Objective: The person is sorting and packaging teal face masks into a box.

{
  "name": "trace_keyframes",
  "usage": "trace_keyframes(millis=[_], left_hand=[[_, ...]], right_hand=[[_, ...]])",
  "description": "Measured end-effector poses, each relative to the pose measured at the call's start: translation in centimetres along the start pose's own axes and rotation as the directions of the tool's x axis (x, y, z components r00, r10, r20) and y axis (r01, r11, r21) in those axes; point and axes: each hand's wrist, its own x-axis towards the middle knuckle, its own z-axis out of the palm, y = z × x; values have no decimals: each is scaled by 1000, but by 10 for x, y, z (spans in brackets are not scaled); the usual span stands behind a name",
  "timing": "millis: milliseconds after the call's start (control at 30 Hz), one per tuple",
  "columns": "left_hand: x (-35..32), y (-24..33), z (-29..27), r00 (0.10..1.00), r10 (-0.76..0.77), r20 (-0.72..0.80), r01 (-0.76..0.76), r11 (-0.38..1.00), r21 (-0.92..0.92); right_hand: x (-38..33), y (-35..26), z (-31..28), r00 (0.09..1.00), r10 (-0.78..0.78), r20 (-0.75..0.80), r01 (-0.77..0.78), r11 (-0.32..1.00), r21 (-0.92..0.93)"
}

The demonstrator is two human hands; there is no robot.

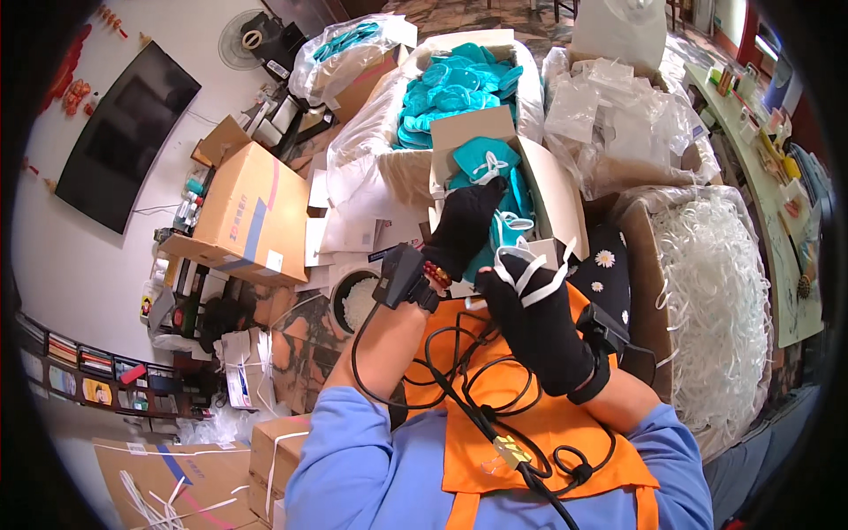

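Both my hands wear black gloves. My left hand is closed over the near left part of an open carton; what its fingers hold, if anything, is hidden. In that carton lie teal face masks with white straps. My right hand, closer to my body, has its fingers curled, with a white elastic strap looped over and between them. Part of another teal mask shows between the two hands, its straps facing up.
Behind the carton stands a lined box heaped with teal masks. To the right are clear plastic bags and a box of white elastic straps. A large cardboard box and a bucket of white pieces are left. Black cables hang across my orange apron.
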Motion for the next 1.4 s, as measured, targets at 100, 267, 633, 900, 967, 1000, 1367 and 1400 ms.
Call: trace_keyframes(millis=[100, 267, 633, 900, 967, 1000, 1367, 1400], left_hand=[[-21, -71, -7, 885, -465, -34, 427, 837, -343], [29, -4, -79, 1000, -18, 23, 21, 986, -163], [23, 55, -94, 868, -172, 466, 413, 771, -485], [19, 69, -86, 731, -285, 620, 655, 550, -519], [15, 73, -79, 893, -180, 412, 369, 816, -444], [12, 72, -73, 947, -91, 310, 208, 904, -372], [16, 63, -57, 984, -66, 163, 133, 885, -445], [19, 69, -54, 980, 188, 71, -149, 916, -372]], right_hand=[[-4, -3, -13, 1000, 4, -23, -3, 999, 49], [24, 12, -40, 981, -106, -163, 131, 980, 150], [71, 49, -29, 909, -417, -20, 417, 903, 103], [45, 35, -36, 944, 115, 310, -171, 972, 161], [45, 49, -36, 970, -202, 135, 187, 975, 117], [41, 52, -29, 976, -215, 43, 203, 961, 187], [-23, 6, -44, 737, -556, 385, 675, 583, -452], [-27, -2, -53, 767, -515, 383, 637, 546, -543]])
